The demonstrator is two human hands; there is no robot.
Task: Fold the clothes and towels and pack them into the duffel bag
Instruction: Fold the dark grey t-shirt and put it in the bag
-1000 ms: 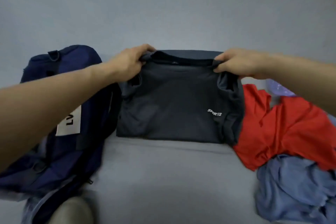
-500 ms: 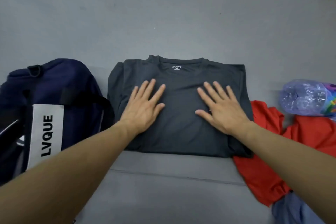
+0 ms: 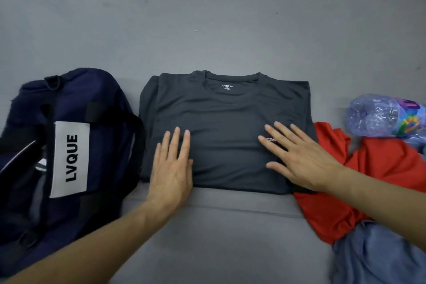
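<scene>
1. My left hand (image 3: 171, 168) lies flat with its fingers straight and close together. It grips nothing and presses the near left part of the dark grey T-shirt (image 3: 226, 117), with the heel of the palm past the near edge on the grey surface (image 3: 219, 237).
2. My right hand (image 3: 299, 159) is also flat, fingers spread, holding nothing. It rests on the near right part of the T-shirt and partly covers a small white chest print.
3. The T-shirt lies folded into a rectangle, collar away from me, in the middle of the grey surface.
4. The navy duffel bag (image 3: 103, 145) sits just beside the T-shirt on my left, its white LVQUE label (image 3: 70, 157) facing up.
5. On my right, a red garment (image 3: 380, 168) lies crumpled against the T-shirt's edge, with a blue garment (image 3: 378, 256) bunched nearer to me.
6. A crushed plastic bottle (image 3: 378, 115) lies on its side at the red garment's far edge.
</scene>
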